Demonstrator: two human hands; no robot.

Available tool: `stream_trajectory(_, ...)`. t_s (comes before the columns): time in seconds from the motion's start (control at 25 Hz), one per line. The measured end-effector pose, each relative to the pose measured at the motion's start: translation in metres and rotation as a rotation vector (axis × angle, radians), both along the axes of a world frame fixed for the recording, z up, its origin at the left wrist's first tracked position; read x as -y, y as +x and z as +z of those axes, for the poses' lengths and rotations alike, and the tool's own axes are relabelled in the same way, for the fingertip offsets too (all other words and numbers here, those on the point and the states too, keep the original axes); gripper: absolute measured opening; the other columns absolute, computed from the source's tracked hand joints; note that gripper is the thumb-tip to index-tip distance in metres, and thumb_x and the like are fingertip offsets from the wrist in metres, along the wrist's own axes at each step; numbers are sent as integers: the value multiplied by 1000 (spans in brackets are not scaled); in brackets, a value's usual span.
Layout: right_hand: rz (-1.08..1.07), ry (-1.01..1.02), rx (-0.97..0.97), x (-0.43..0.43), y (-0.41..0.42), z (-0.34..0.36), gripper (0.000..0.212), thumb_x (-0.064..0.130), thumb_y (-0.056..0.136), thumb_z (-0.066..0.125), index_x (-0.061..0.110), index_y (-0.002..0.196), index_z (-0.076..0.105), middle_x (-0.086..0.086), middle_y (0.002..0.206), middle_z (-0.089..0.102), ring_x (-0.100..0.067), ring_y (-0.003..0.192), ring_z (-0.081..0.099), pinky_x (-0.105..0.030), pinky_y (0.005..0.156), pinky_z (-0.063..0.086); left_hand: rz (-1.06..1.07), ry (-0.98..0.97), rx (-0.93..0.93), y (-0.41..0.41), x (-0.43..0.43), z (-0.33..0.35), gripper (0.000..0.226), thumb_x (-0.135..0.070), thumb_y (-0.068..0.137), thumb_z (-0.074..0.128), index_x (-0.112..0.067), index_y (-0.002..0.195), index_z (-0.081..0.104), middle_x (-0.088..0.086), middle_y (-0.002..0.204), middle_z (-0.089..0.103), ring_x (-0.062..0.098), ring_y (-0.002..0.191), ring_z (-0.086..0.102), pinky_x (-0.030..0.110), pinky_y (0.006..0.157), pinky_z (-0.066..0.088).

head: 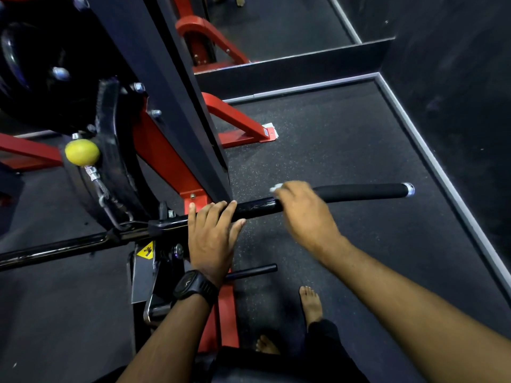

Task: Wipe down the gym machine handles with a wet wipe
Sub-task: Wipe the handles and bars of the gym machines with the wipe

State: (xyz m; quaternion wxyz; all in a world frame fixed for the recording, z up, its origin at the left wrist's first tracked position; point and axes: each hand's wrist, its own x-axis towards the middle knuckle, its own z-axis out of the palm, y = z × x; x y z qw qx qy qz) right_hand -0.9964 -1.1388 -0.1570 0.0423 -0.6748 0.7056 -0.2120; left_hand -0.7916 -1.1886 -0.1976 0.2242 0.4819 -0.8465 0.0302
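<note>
A person looks down at a black gym machine handle (pixel 365 190) that runs across the view. The right hand (pixel 304 211), slightly blurred, has its fingers curled over the handle and holds a white wet wipe (pixel 276 187) against it. A corner of the wipe pokes out just beyond the fingertips. Past the right fingers, the padded grip runs on to a shiny end cap. The left hand (pixel 213 233), with a dark watch (pixel 195 286) on its wrist, lies across the bare bar. Its fingers are fairly straight and holding nothing, thumb on the near side. Beyond the left fingers rise the red frame (pixel 163 150) and a yellow knob (pixel 82 152). A bare foot (pixel 311 302) stands on the dark floor (pixel 331 139).
</note>
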Motion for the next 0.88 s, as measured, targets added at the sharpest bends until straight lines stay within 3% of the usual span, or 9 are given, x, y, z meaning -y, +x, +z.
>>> stream_trajectory(0.08,212,-7,-124,1,7,-2,35,3,85,64,6,120,64,-10,113,64,-27,104,60,-39,84,55,-1,-9,-2,-1,-2,0,43,-43,94,54,-14,123,66,6,116,66,29,110,60,42,121,10)
stream_trajectory(0.24,-59,146,-57,8,-7,11,21,13,95,51,15,113,62,-3,106,61,-24,98,60,-34,81,47,-5,-21,-2,2,-1,0,42,-43,94,56,-15,123,66,5,116,66,28,110,59,45,121,12)
stream_trajectory(0.32,71,200,-115,19,3,20,20,15,95,48,17,110,61,-2,104,62,-22,94,62,-35,77,48,2,-16,7,0,-4,-2,41,-41,94,57,-14,125,65,6,117,65,30,111,59,47,120,15)
stream_trajectory(0.4,191,382,4,47,-2,29,23,16,95,47,21,106,66,1,105,66,-21,96,64,-33,82,49,13,-15,9,-1,-5,-4,41,-41,94,57,-15,125,64,6,118,65,30,112,59,47,119,16)
stream_trajectory(0.52,158,742,222,78,-18,32,28,12,90,52,28,92,74,6,95,69,-17,98,64,-29,88,47,24,-12,3,-1,-5,-5,42,-42,94,55,-15,126,64,6,119,65,31,113,59,45,120,13)
stream_trajectory(0.72,143,756,265,75,-30,37,26,11,92,53,29,84,71,5,92,69,-15,92,63,-26,83,43,31,-13,18,-1,-4,-3,43,-43,93,57,-16,126,65,5,119,65,29,113,59,43,121,8)
stream_trajectory(0.88,172,551,53,56,-30,34,26,12,90,48,24,97,70,-1,100,72,-23,94,66,-34,86,51,29,-6,-5,-4,-5,-2,42,-40,91,61,-15,125,66,6,120,65,30,114,59,43,121,10)
